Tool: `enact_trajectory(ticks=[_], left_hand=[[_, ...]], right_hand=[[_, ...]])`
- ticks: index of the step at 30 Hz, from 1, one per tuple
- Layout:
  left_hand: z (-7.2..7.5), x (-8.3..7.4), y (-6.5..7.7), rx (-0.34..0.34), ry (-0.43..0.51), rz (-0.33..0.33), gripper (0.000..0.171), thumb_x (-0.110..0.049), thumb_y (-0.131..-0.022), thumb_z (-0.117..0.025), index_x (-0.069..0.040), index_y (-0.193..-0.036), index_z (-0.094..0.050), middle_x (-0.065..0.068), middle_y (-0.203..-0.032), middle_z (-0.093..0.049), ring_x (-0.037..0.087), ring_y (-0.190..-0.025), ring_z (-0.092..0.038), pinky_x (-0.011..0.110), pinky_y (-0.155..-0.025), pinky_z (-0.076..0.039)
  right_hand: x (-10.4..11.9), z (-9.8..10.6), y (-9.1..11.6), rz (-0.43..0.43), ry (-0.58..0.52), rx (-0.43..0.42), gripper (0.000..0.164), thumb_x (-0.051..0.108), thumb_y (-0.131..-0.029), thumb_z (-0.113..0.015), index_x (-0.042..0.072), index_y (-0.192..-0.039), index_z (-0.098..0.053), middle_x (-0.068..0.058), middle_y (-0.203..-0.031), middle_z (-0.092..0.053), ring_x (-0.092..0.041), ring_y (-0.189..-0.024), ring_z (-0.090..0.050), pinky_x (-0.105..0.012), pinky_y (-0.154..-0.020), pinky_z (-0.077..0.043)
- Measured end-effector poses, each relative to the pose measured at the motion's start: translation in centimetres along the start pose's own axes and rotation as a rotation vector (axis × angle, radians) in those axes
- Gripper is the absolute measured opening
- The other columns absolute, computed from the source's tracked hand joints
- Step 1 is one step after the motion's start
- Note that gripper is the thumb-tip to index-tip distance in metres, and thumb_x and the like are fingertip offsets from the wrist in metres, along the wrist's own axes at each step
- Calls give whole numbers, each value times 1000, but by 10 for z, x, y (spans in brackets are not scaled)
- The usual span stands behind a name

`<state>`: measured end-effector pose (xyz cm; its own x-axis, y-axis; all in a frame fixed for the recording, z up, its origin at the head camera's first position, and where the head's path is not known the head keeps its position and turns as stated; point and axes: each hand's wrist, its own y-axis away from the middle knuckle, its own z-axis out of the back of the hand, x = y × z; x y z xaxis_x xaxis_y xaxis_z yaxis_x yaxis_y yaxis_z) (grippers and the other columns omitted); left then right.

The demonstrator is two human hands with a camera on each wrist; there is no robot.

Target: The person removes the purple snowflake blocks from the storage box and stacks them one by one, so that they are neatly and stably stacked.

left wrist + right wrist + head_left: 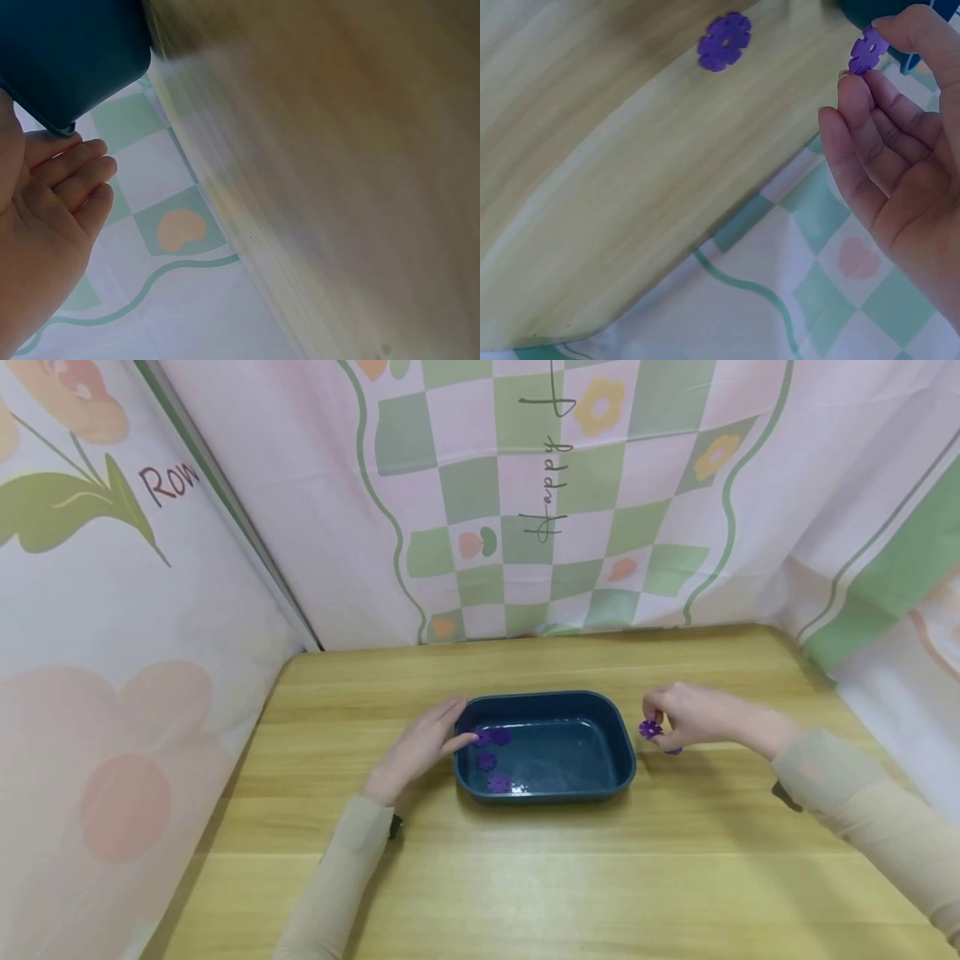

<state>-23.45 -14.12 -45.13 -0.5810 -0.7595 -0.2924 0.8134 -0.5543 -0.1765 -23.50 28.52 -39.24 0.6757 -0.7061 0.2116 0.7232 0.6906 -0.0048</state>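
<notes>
My right hand (686,712) pinches a purple flower-shaped plastic disc (651,730) between thumb and fingertips, just right of a dark blue rectangular tub (619,752). In the right wrist view the held disc (869,49) has notched petals and a small centre hole. A second purple disc (724,42) lies on the table below that hand. At the tub's left end rests my left hand (423,742), its thumb reaching over the rim and its fingers loosely extended along the outside corner. The left wrist view has those fingers (79,169) at the rim, the thumb hidden.
Inside the tub, several purple discs (487,762) lie near its left wall. The tub stands on a light wooden table (525,877). Behind the table hangs a checkered, flower-printed cloth (517,527), with a similar printed cloth (97,710) on the left side.
</notes>
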Motion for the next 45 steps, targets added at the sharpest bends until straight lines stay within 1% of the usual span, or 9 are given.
enact_trajectory(ticks=[5,7,13,18,26,32,39,45], left_hand=[[-2,-1,-2,-2,-7,-14,71,-47,-99,-55,0,-149,-40,21,-154,-43,33,-144,-42,43,-122,-35],[-3,-2,-3,-5,-9,-23,70,-46,-98,-56,1,-149,-41,21,-153,-44,34,-143,-43,43,-122,-35],[-4,-4,-2,-12,-4,-35,70,-44,-98,-58,3,-147,-42,23,-152,-44,35,-143,-44,45,-121,-37],[-5,-6,-4,-10,-8,-33,70,-46,-98,-56,1,-148,-42,21,-153,-45,33,-143,-44,43,-121,-36],[-8,-7,-6,-26,2,-41,70,-45,-98,-57,3,-147,-43,22,-152,-45,33,-142,-44,43,-121,-37],[-6,-7,-3,-57,16,-43,67,-40,-98,-60,5,-145,-45,24,-149,-48,35,-140,-47,44,-119,-40],[-4,-3,-1,-69,2,-43,67,-41,-97,-60,4,-145,-45,23,-149,-48,36,-140,-47,45,-119,-39],[-4,-3,0,-59,-11,-33,68,-42,-98,-59,4,-145,-45,22,-150,-48,34,-141,-47,43,-119,-39]], right_hand=[[-6,-6,10,-45,2,14,18,14,-72,-78,15,-80,-62,7,-75,-62,2,-63,-51,-16,-54,-47],[-9,-9,13,-50,2,13,18,13,-72,-79,14,-80,-62,7,-75,-63,0,-63,-53,-17,-54,-48],[-13,-18,22,-74,-21,18,17,11,-73,-77,12,-83,-64,4,-77,-65,-4,-65,-58,-16,-55,-50],[-16,-21,28,-109,-18,25,16,10,-73,-77,11,-83,-64,2,-79,-66,-5,-66,-58,-17,-56,-50],[-23,-25,36,-118,-31,12,16,10,-73,-77,11,-82,-63,3,-78,-63,-6,-66,-57,-17,-56,-49],[-29,-30,35,-99,-9,-17,15,11,-74,-78,12,-81,-64,3,-77,-64,-4,-65,-57,-18,-56,-50],[-28,-29,30,-155,-18,34,16,12,-75,-78,9,-87,-67,0,-81,-65,-7,-70,-59,-19,-59,-52],[-28,-29,31,-171,-4,55,18,13,-76,-78,7,-90,-68,-1,-82,-66,-8,-71,-61,-20,-61,-54]])
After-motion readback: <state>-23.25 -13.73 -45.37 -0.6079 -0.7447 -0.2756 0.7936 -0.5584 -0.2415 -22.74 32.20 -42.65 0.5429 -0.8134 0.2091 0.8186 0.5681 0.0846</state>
